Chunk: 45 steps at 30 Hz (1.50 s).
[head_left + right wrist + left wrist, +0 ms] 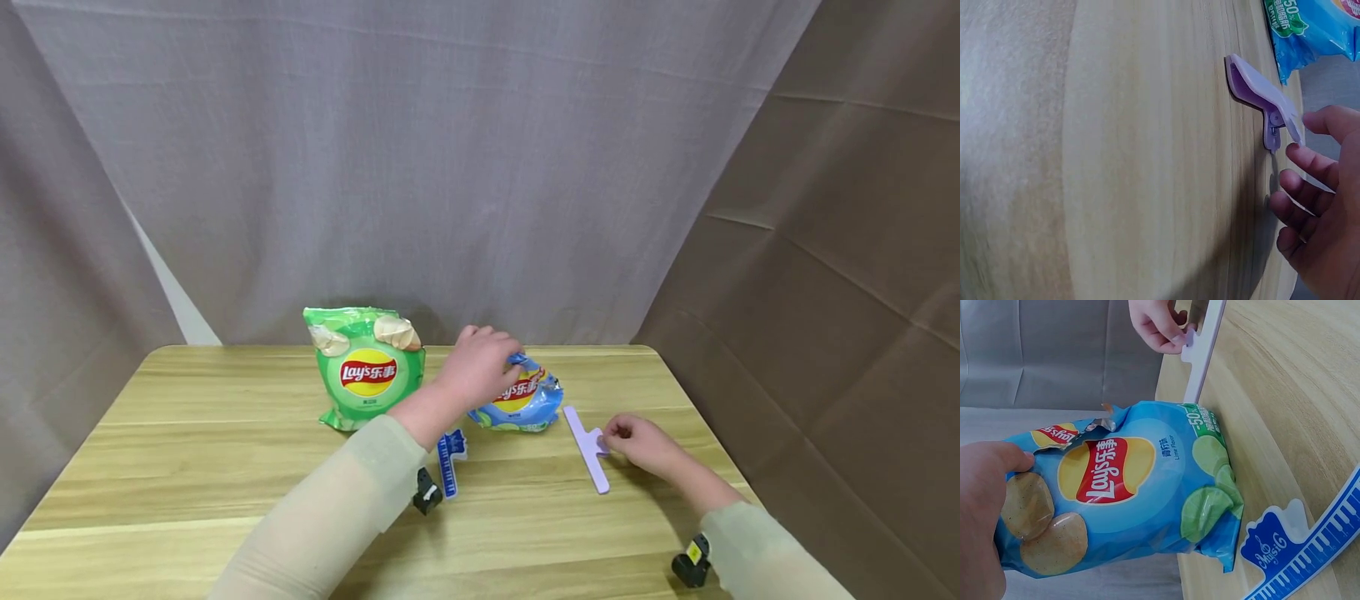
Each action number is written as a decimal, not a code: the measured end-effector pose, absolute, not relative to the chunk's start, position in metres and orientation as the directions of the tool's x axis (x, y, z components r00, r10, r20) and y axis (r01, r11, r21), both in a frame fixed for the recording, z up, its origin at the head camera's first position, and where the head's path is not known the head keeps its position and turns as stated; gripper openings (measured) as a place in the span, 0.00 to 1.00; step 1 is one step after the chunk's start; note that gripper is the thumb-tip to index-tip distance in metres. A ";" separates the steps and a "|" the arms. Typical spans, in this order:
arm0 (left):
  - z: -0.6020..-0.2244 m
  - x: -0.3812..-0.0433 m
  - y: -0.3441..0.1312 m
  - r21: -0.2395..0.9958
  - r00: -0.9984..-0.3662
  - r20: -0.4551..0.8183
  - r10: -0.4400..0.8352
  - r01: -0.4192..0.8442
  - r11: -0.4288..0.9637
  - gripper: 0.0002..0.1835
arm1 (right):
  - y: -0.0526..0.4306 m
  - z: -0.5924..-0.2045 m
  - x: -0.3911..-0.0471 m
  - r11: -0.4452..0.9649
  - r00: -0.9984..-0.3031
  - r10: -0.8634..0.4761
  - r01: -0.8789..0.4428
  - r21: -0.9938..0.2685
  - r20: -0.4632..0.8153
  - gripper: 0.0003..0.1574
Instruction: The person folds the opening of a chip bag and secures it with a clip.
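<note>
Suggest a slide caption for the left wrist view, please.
Left hand grips blue chip bag, right hand by purple clip.

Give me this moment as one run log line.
left hand: grips blue chip bag; right hand: at purple clip, contact unclear; blue clip: on table

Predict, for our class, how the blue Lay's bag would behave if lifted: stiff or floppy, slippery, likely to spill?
The blue Lay's bag would probably flex, since its film looks thin and creased. Its glossy surface might slip in the left hand. Anything inside could spill if tipped, because its top looks torn.
</note>
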<state>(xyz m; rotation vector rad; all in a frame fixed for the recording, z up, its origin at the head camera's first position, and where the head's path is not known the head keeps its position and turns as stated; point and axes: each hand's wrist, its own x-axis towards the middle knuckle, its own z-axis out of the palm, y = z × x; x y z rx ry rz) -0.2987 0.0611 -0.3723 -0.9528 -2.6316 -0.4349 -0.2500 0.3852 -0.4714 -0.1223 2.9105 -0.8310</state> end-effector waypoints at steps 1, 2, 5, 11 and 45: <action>-0.372 -0.299 0.061 0.176 -0.732 0.384 0.563 0.656 0.733 0.13 | 0.385 -0.472 -0.250 0.845 -0.990 -0.106 -0.039 -0.533 -0.095 0.12; -0.373 -0.299 0.061 0.176 -0.733 0.384 0.562 0.656 0.734 0.13 | 0.384 -0.472 -0.250 0.843 -0.989 -0.103 -0.032 -0.537 -0.102 0.12; -0.373 -0.299 0.061 0.178 -0.734 0.385 0.560 0.654 0.735 0.13 | 0.383 -0.473 -0.250 0.837 -0.988 -0.105 -0.025 -0.546 -0.116 0.12; -0.373 -0.299 0.060 0.180 -0.733 0.385 0.561 0.656 0.733 0.12 | 0.380 -0.473 -0.250 0.832 -0.988 -0.102 -0.022 -0.555 -0.113 0.09; -0.372 -0.298 0.061 0.182 -0.733 0.388 0.558 0.655 0.733 0.13 | 0.369 -0.465 -0.252 0.821 -0.998 -0.022 0.015 -0.571 -0.058 0.16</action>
